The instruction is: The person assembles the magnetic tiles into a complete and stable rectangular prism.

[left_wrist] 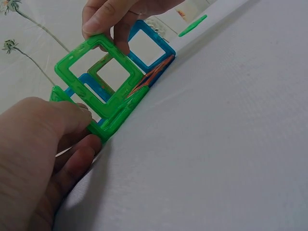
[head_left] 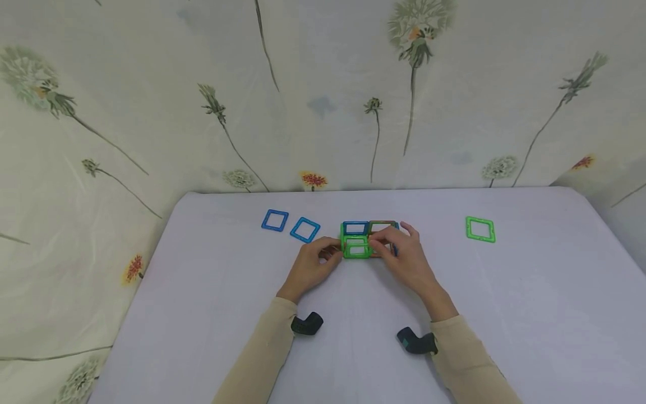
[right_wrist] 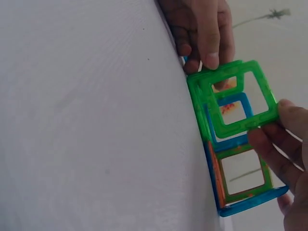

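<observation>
Several square magnetic tiles, green, blue and orange, stand joined as a low box (head_left: pixel 356 223) on the white table. My left hand (head_left: pixel 313 264) grips the green tile at the box's left end, thumb and fingers curled at its edge. With thumb and fingertips my right hand (head_left: pixel 404 255) pinches a green square magnetic tile (right_wrist: pixel 240 126) by its edge. That tile is tilted over the green front part of the box, its lower edge close to the tile there. A blue tile (right_wrist: pixel 252 201) closes the box's right end, beside the right hand.
Two loose blue tiles (head_left: pixel 272 229) (head_left: pixel 296 224) lie flat to the left of the box. Farther right lies a loose green tile (head_left: pixel 481 239). The white-covered table (head_left: pixel 212 314) meets a flower-patterned cloth (head_left: pixel 328 140) at its back edge.
</observation>
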Motion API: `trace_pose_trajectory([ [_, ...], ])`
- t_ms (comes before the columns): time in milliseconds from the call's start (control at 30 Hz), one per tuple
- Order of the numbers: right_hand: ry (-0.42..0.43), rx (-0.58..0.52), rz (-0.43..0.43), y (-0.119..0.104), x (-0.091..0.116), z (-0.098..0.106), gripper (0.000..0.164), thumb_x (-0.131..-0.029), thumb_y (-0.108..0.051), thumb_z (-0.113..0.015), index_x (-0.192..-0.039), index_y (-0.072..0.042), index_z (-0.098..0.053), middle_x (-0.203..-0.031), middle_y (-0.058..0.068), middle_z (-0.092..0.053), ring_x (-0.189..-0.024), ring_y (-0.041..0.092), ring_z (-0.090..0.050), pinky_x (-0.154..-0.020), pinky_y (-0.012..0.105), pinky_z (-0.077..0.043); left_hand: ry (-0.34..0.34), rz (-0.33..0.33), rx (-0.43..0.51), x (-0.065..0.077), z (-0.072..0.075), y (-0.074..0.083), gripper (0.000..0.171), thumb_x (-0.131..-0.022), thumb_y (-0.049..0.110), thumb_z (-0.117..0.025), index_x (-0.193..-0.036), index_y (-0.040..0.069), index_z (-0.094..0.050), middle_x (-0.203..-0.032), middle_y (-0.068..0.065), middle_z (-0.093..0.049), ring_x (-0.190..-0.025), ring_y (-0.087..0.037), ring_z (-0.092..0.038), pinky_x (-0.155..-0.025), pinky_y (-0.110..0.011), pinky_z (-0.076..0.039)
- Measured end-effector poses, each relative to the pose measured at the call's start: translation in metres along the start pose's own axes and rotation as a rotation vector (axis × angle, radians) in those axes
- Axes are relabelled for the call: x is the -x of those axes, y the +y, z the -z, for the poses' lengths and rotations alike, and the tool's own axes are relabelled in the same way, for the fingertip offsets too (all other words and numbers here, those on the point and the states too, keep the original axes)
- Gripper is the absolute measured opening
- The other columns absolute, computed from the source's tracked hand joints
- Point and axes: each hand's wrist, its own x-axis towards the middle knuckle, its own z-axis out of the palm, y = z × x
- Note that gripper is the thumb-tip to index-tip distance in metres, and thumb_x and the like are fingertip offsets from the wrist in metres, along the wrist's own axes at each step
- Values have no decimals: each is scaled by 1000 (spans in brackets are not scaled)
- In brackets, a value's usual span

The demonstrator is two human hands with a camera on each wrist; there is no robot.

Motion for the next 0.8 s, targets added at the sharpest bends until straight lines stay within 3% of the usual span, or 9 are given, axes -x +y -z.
trace_pose_trajectory([
  [467, -30, 39, 21, -1, 0, 0, 11, -88, -17, -66, -98, -12, -66, -92, -1, -68, -80, 13, -61, -110, 58, -20, -10, 12, -27, -1, 0, 2, 25, -90, 17, -63, -115, 15, -64, -105, 2, -67, -91, -6, -60, -81, -20, -52],
  [800, -40, 35, 41, 3, -1, -1, 11, -89, -16, -65, -99, -11, -65, -93, 0, -69, -84, 16, -64, -109, 60, -20, -4, 9, -23, -1, 0, 2, 24, -90, 17, -63, -114, 15, -65, -103, 3, -67, -90, -6, -60, -80, -19, -52],
])
